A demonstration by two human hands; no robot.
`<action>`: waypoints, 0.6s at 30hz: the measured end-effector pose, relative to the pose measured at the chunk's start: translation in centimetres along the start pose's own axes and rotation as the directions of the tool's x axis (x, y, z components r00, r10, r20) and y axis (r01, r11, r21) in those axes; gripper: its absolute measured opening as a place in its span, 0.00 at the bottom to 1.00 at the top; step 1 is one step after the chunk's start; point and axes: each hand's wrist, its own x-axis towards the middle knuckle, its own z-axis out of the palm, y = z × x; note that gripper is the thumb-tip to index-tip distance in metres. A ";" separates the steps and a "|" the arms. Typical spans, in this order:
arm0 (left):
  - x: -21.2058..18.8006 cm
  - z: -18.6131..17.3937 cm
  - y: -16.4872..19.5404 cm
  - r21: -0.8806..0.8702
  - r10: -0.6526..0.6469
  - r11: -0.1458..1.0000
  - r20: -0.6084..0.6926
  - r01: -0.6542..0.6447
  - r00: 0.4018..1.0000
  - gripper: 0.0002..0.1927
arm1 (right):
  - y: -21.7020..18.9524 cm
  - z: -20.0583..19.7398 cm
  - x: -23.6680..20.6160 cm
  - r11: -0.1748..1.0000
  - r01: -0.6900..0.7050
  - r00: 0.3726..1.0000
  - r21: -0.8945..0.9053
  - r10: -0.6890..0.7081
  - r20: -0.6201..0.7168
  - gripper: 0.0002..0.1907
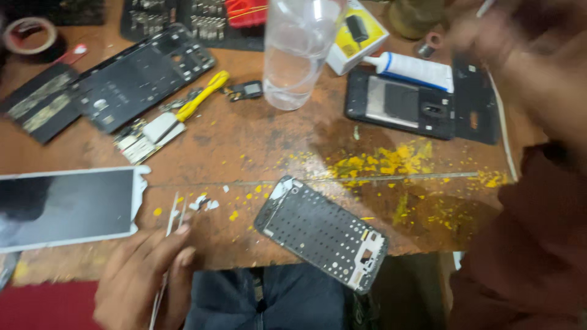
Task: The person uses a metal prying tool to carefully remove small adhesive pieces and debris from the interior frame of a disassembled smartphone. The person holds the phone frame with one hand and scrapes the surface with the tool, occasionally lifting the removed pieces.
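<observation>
Head view: the left hand (143, 278) sits at the near left edge of the worktop (257, 146), fingers pinched on thin tweezers (172, 217) whose tips lie just beside white scraps (203, 203). A phone frame (321, 233) lies near, right of them, overhanging the edge. The right hand (489, 30) is blurred at far right; I cannot tell its grip. A white screen (67, 208) lies left.

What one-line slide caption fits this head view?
Left hand pinches tweezers beside a bare phone frame on a worn wooden table speckled with yellow flakes.
</observation>
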 end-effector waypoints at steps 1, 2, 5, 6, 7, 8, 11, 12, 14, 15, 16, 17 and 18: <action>0.2 -0.1 0.3 -0.018 -0.013 1.000 -0.031 0.013 0.999 0.12 | -1.5 0.9 0.4 0.999 0.002 0.992 0.052 -0.009 0.122 0.17; 0.4 -0.4 0.5 -0.059 -0.006 0.998 -0.014 0.005 1.000 0.13 | -2.8 1.7 1.0 0.995 0.010 0.973 0.096 -0.032 0.229 0.17; 1.3 -1.4 1.0 -0.152 -0.004 0.988 0.017 0.007 1.000 0.16 | -6.1 6.1 2.3 0.983 -0.086 0.858 0.162 -0.010 0.514 0.28; 1.5 -1.6 1.4 -0.170 -0.028 0.985 0.035 0.034 0.999 0.16 | -6.8 7.4 2.7 0.988 -0.067 0.848 0.142 -0.019 0.530 0.31; 1.6 -1.6 1.9 -0.191 -0.054 0.979 0.058 0.064 0.997 0.16 | -7.4 8.5 3.0 0.991 -0.052 0.835 0.122 -0.023 0.549 0.35; 1.7 -1.4 2.4 -0.227 -0.035 0.973 0.058 0.048 0.998 0.16 | -7.8 9.5 3.1 0.994 -0.039 0.823 0.100 -0.025 0.568 0.38; 2.2 0.0 3.4 -0.323 0.004 0.946 0.080 0.022 0.997 0.17 | -7.9 11.9 3.5 0.939 0.076 0.803 0.335 -0.257 0.537 0.36; 2.3 0.4 3.7 -0.341 -0.002 0.939 0.120 0.043 0.993 0.17 | -7.8 12.6 3.5 0.941 0.064 0.785 0.332 -0.253 0.566 0.36; 2.7 1.0 4.0 -0.356 0.031 0.934 0.146 0.023 0.989 0.17 | -7.2 13.5 3.4 0.946 0.040 0.748 0.320 -0.241 0.619 0.35; 2.9 1.0 4.2 -0.351 0.066 0.936 0.137 -0.014 0.988 0.17 | -6.9 13.9 3.3 0.904 0.096 0.780 0.417 -0.328 0.533 0.31; 3.1 1.0 4.4 -0.345 0.100 0.937 0.129 -0.049 0.987 0.17 | -6.6 14.3 3.3 0.849 0.155 0.804 0.506 -0.406 0.434 0.28; 3.3 0.9 4.6 -0.328 0.110 0.943 0.135 -0.061 0.985 0.17 | -6.4 14.6 3.2 0.783 0.216 0.820 0.583 -0.470 0.327 0.25; 3.5 0.9 4.8 -0.314 0.122 0.947 0.139 -0.073 0.983 0.17 | -6.1 14.7 3.2 0.786 0.199 0.821 0.585 -0.460 0.338 0.25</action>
